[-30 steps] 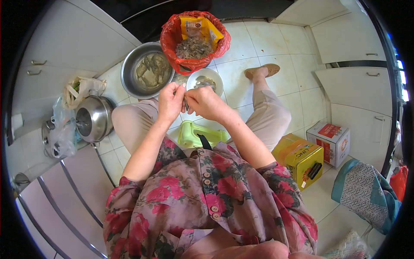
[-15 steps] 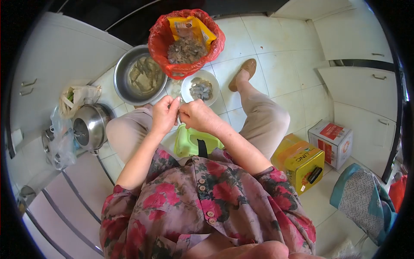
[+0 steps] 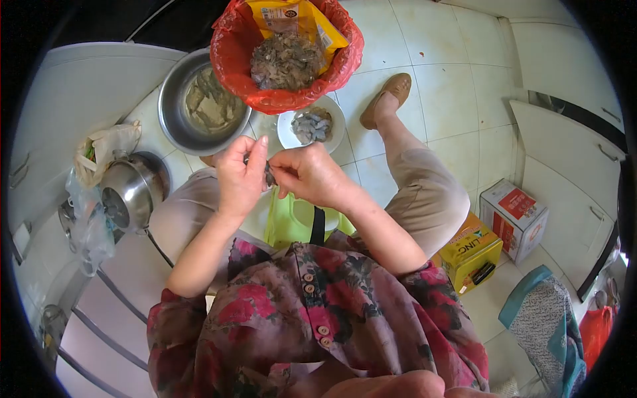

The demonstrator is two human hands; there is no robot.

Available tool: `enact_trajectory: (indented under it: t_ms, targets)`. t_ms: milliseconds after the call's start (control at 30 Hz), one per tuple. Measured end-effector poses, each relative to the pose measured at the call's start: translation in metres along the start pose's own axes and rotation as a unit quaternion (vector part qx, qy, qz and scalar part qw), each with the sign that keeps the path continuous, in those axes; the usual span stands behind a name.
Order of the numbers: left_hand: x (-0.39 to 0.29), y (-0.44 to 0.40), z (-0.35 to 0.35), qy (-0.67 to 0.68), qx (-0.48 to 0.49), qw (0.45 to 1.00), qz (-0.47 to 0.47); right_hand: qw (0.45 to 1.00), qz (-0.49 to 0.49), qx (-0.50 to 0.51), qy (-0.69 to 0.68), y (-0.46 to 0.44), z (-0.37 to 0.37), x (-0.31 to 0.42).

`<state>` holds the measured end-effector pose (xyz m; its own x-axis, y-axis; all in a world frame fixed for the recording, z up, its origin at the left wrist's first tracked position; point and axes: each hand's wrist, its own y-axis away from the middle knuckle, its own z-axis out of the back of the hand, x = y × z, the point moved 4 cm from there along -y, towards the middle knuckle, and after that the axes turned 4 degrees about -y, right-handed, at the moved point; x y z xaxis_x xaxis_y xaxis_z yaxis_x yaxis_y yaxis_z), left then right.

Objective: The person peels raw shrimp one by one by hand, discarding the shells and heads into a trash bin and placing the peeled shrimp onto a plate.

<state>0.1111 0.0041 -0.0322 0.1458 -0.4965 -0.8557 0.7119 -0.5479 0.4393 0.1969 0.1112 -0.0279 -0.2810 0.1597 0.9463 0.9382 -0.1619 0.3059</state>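
Note:
A small dark shrimp (image 3: 269, 176) is between my two hands, mostly covered by fingers. My left hand (image 3: 240, 176) is closed around it with the thumb pointing up. The fingertips of my right hand (image 3: 310, 176) pinch at its near side. Just beyond my hands, a white bowl (image 3: 339, 126) holds peeled grey shrimp (image 3: 310, 126). To its left, a metal basin (image 3: 170, 116) contains whole shrimp (image 3: 209, 103) in some liquid. Above the bowl stands a bin lined with a red plastic bag (image 3: 229, 73), with shrimp shells (image 3: 285, 63) and yellow packaging (image 3: 322, 30) inside.
A green plastic object (image 3: 282, 222) is between my legs. At left are a steel pot (image 3: 136, 189) and plastic bags (image 3: 93, 229). On the right, a yellow tin (image 3: 471, 255) and a white-red carton (image 3: 514, 215) stand on the tiles near cabinets (image 3: 570, 166).
My hands have moved slightly apart, and the dark shrimp now shows between them. The view has shifted, with the bin and basin higher in the frame.

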Motion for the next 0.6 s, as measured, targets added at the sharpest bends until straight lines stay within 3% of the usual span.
enact_trajectory:
  t_ms: [100, 167, 300, 433, 467, 600]
  targets:
    - [-0.031, -0.020, 0.011, -0.003, -0.020, 0.999, -0.028, 0.996, 0.057, 0.010, 0.065, -0.021, 0.010, 0.027]
    - [-0.058, -0.033, 0.013, -0.011, -0.024, 0.994, -0.106, 0.986, 0.117, -0.018, 0.118, -0.032, 0.020, 0.048]
    - [-0.060, -0.045, 0.005, -0.031, -0.031, 0.990, -0.135, 0.977, 0.106, -0.030, 0.183, -0.038, 0.030, 0.055]
    - [-0.035, -0.047, 0.011, -0.035, -0.044, 0.993, -0.104, 0.971, 0.104, 0.012, 0.213, -0.048, 0.018, 0.041]
    - [-0.030, -0.049, 0.015, -0.013, -0.045, 0.995, -0.083, 0.956, 0.156, -0.006, 0.250, -0.053, 0.016, 0.039]
    - [-0.037, -0.053, 0.015, 0.019, -0.048, 0.996, -0.079, 0.987, 0.091, 0.020, 0.128, -0.063, 0.025, 0.043]
